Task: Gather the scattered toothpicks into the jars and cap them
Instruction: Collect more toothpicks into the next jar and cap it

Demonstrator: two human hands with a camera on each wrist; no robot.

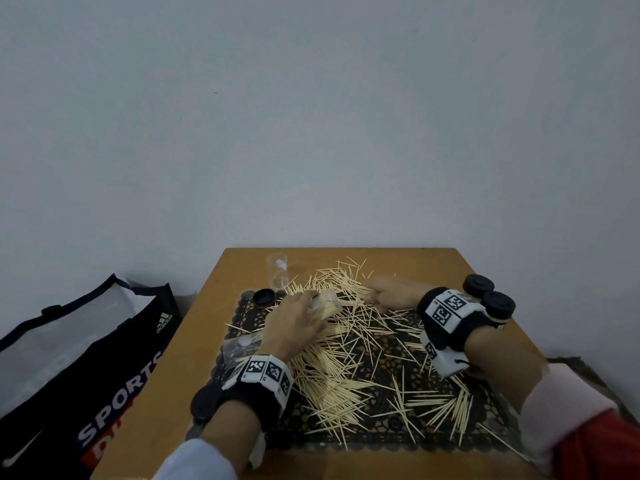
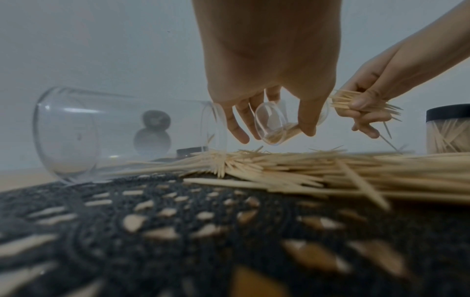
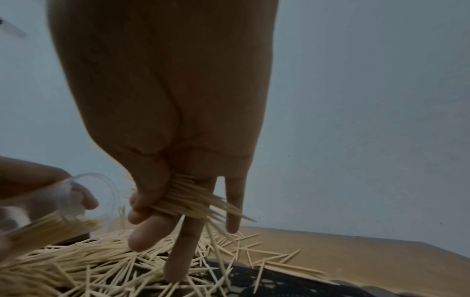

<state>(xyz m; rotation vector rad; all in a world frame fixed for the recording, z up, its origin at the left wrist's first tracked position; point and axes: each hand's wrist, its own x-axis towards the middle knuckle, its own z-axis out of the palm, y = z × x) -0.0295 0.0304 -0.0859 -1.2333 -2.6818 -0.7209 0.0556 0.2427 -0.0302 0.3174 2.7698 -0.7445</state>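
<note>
Scattered toothpicks cover a dark lace mat on the wooden table. My left hand grips a small clear jar, tilted on its side above the pile, with some toothpicks inside. Its open mouth faces my right hand, which grips a bundle of toothpicks just beside the mouth. The same jar shows at the left edge of the right wrist view.
An empty clear jar stands at the back left, with a black cap near it. Another clear jar lies on its side by my left wrist. Two capped jars stand at the right. A sports bag sits left of the table.
</note>
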